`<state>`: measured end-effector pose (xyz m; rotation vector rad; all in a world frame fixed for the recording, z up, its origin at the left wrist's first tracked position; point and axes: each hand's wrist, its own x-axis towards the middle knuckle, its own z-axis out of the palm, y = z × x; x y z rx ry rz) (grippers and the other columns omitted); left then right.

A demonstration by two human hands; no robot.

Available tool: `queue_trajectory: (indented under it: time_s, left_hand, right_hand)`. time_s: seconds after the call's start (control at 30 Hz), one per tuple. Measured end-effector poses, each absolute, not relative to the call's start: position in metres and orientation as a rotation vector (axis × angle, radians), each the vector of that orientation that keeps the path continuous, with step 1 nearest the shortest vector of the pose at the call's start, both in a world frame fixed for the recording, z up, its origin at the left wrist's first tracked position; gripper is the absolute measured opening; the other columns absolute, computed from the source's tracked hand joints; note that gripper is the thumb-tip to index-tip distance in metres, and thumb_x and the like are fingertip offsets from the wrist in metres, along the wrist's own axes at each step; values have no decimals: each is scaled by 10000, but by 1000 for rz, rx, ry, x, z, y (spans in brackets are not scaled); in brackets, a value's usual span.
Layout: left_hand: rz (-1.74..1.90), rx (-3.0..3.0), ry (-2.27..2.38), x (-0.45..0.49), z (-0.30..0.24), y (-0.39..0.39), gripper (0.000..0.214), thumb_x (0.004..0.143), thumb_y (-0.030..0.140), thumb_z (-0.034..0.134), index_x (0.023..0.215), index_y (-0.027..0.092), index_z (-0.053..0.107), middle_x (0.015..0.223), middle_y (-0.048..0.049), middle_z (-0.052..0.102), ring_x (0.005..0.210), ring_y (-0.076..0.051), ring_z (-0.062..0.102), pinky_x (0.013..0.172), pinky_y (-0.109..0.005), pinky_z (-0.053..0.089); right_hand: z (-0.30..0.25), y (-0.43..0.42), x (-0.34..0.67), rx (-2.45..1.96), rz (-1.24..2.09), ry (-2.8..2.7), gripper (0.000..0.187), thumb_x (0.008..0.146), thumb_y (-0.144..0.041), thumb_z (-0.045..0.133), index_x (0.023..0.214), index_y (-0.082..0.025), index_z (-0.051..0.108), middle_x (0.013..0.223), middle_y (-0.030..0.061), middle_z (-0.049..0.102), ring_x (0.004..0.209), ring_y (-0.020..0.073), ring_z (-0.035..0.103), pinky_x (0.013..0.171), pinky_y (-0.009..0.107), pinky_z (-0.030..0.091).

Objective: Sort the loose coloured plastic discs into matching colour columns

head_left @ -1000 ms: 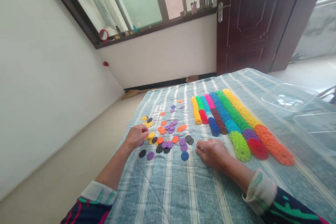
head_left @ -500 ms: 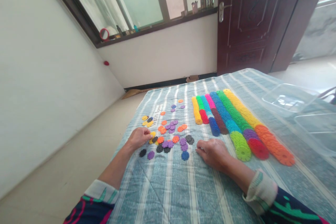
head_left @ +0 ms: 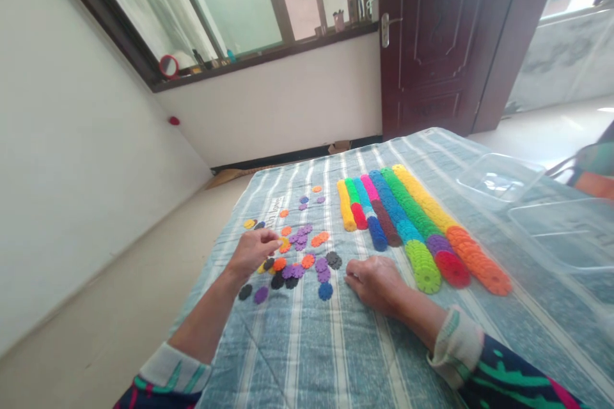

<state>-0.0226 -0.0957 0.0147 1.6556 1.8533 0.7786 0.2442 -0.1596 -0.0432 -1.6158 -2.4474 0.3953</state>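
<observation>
My left hand point(head_left: 252, 254) is closed in a pinch on a yellow notched plastic disc point(head_left: 283, 243), held over the loose pile. Beneath and around it lie purple discs point(head_left: 301, 238), orange discs point(head_left: 320, 239) and black discs point(head_left: 277, 280), some overlapping. A blue disc point(head_left: 325, 291) lies nearest to me. To the right of the pile my right hand point(head_left: 377, 281) rests on the cloth with its fingers curled together; whatever they may hold is hidden. Beyond it, rows of stacked discs sorted by colour lie side by side, the longest ending in orange point(head_left: 480, 260).
A striped blue-grey cloth point(head_left: 345, 358) covers the surface. Two clear plastic boxes point(head_left: 499, 174) stand at the right, past the rows. Part of a person point(head_left: 597, 169) shows at the right edge. Behind are a window ledge with small items and a dark red door point(head_left: 436, 45).
My left hand has lifted a yellow disc from the pile's left side and moved it slightly up and right. My right hand stays beside the pile. The view has shifted right.
</observation>
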Motion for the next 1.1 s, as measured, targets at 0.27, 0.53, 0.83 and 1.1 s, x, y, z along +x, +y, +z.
queue_trajectory:
  time_s: [0.27, 0.53, 0.83, 1.1]
  left_hand:
    - [662, 1993, 1497, 86, -14, -79, 121, 668, 251, 591, 627, 170, 672, 566, 24, 595, 563, -120, 520, 564, -236, 402]
    - [680, 2224, 1560, 115, -30, -50, 112, 715, 158, 576, 647, 161, 665, 623, 18, 622, 617, -118, 546, 621, -230, 407]
    - [615, 2366, 1757, 113, -35, -52, 45, 754, 178, 629, 765, 158, 667, 734, -6, 637, 700, -134, 574, 686, -245, 419]
    - [499, 2449, 1882, 127, -40, -60, 178, 788, 225, 641, 957, 174, 662, 960, -63, 673, 903, -188, 621, 772, -270, 458]
  right_hand:
    - [-42, -159, 245, -1595, 386, -2435, 301, 937, -365, 456, 978, -214, 713, 871, 104, 748, 787, 234, 689, 627, 279, 381]
    - [-46, -156, 244, -1554, 376, -2414, 297, 919, -345, 465, 959, -194, 718, 832, 115, 744, 734, 232, 679, 609, 286, 387]
    - [-46, -156, 244, -1549, 389, -2426, 294, 924, -355, 473, 964, -192, 715, 836, 120, 743, 757, 243, 689, 626, 288, 408]
    - [-44, -156, 244, -1567, 407, -2446, 292, 930, -353, 463, 977, -201, 708, 876, 121, 747, 803, 255, 699, 651, 295, 418]
